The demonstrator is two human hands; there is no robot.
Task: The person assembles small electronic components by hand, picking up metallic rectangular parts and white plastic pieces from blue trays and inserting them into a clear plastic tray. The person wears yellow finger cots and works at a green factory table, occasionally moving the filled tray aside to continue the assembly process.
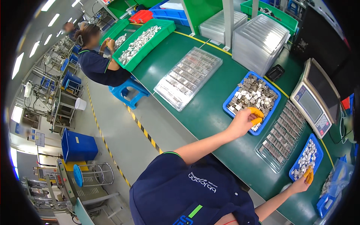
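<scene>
Fingers (pixel 309 174) first: on the right hand (pixel 299 185) the orange-sheathed tips sit close together over the near end of the smaller blue tray (pixel 319 152), and whether they pinch a part, I can't tell! On the left hand (pixel 240 123), thumb and forefinger curve toward each other with a gap between the tips, right over the larger blue tray (pixel 227 108); anything caught there is hidden from us. At least two finger cots per hand, presumably to protect skin or metal. And here are the small metal parts (pixel 255 92), heaped in that larger tray, with white-topped pieces (pixel 306 155) filling the smaller one, far too many to count. Between them lies one clear compartment tray (pixel 270 165) carrying rows of parts, likely set there so both hands reach it easily. One plastic bag (pixel 339 176) lies off to the right. Beyond, a single digital scale (pixel 311 105) is angled, it seems, for easy reading. Further left, one more loaded clear tray (pixel 165 98) rests on the green table (pixel 210 120); behind stand two stacks of clear trays (pixel 258 45), nested, probably to save room. Farther still, one big green bin (pixel 153 45) brims with parts beside a seated co-worker (pixel 101 67)!
</scene>
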